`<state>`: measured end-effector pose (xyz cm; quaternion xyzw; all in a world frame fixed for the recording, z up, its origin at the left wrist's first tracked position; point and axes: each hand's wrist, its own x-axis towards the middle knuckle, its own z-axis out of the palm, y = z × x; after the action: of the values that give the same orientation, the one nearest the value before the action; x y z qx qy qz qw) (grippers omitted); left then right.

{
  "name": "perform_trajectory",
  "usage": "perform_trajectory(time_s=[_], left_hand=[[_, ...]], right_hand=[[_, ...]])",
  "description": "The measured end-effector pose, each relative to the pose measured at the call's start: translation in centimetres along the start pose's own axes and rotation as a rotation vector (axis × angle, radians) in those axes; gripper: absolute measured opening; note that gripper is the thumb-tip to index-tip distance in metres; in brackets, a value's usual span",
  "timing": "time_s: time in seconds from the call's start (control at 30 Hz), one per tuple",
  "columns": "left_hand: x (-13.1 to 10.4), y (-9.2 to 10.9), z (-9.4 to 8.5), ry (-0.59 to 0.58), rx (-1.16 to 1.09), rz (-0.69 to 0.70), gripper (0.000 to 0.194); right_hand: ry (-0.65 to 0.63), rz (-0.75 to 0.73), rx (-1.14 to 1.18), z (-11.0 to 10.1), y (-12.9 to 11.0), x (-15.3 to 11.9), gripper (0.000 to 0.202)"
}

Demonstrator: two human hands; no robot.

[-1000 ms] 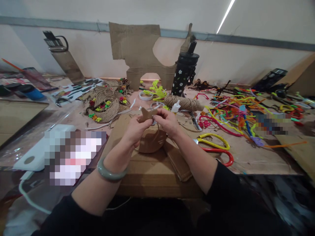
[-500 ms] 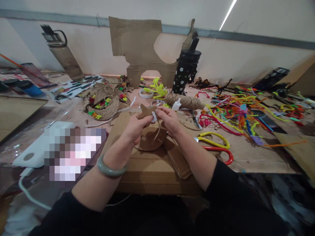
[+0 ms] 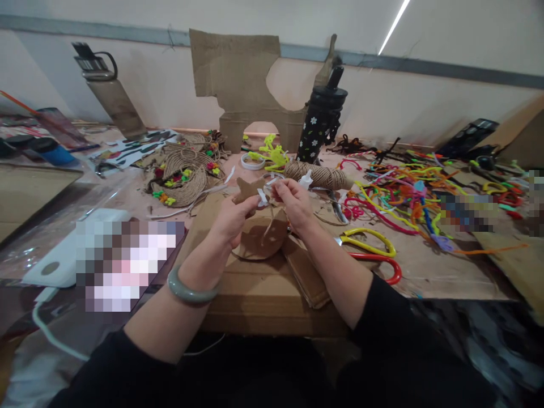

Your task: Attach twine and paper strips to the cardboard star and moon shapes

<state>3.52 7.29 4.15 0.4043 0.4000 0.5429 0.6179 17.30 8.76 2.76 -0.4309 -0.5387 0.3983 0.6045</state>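
Note:
My left hand, with a green bangle at the wrist, pinches a small brown cardboard cutout with pointed corners. A short white strip that looks like tape lies at its edge by my thumb. Just right of it, my right hand is closed in a pinch, with a small white sliver at the fingertips. A length of twine hangs below the cutout. Under my hands a rounded cardboard piece rests on a cardboard box.
Yellow-and-red handled scissors lie right of the box. Behind stand a twine spool, a flowered black bottle and a tape roll. Coiled twine is left; tangled pipe cleaners cover the right. A white power bank sits nearer left.
My right hand has drawn slightly right, away from the cutout, and a white sliver shows at its fingertips. My left hand has shifted slightly left with the cutout.

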Motion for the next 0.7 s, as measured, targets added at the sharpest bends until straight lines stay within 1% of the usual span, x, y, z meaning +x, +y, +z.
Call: perform_trajectory(time_s=[0.13, 0.2, 0.3, 0.37, 0.47, 0.5, 0.53, 0.6, 0.63, 0.67, 0.7], left_hand=[[0.2, 0.0, -0.1, 0.054, 0.002, 0.005, 0.029], [0.2, 0.0, -0.1, 0.074, 0.0, 0.014, 0.027], [0.2, 0.0, -0.1, 0.081, 0.002, 0.011, 0.026], [0.2, -0.1, -0.1, 0.085, -0.011, 0.004, 0.028], [0.3, -0.2, -0.1, 0.105, -0.026, 0.008, 0.03], [0.4, -0.2, -0.1, 0.111, -0.025, 0.012, 0.03], [0.4, -0.2, -0.1, 0.115, -0.022, 0.017, 0.03], [0.4, -0.2, 0.0, 0.125, -0.021, 0.024, 0.029], [0.4, -0.1, 0.0, 0.134, -0.024, 0.026, 0.029], [0.4, -0.1, 0.0, 0.143, -0.028, 0.027, 0.03], [0.4, 0.0, 0.0, 0.151, -0.031, 0.029, 0.032]], right_hand=[[0.017, -0.076, -0.08, 0.1, -0.5, -0.2, 0.028], [0.02, -0.083, -0.118, 0.2, -0.7, -0.3, 0.024], [0.03, -0.075, -0.151, 0.1, -0.8, -0.2, 0.022], [0.078, -0.109, -0.148, -0.2, -1.0, -0.2, 0.025], [0.211, -0.236, -0.11, -0.6, -1.6, -0.7, 0.037], [0.2, -0.277, -0.118, -0.6, -1.8, -0.9, 0.044], [0.135, -0.308, -0.151, -0.6, -2.0, -1.2, 0.049], [-0.05, -0.341, -0.238, -0.4, -2.3, -1.7, 0.055], [-0.093, -0.346, -0.259, -0.3, -2.3, -1.8, 0.056], [-0.094, -0.343, -0.261, -0.2, -2.3, -1.8, 0.056], [-0.057, -0.334, -0.249, -0.1, -2.2, -1.8, 0.056]])
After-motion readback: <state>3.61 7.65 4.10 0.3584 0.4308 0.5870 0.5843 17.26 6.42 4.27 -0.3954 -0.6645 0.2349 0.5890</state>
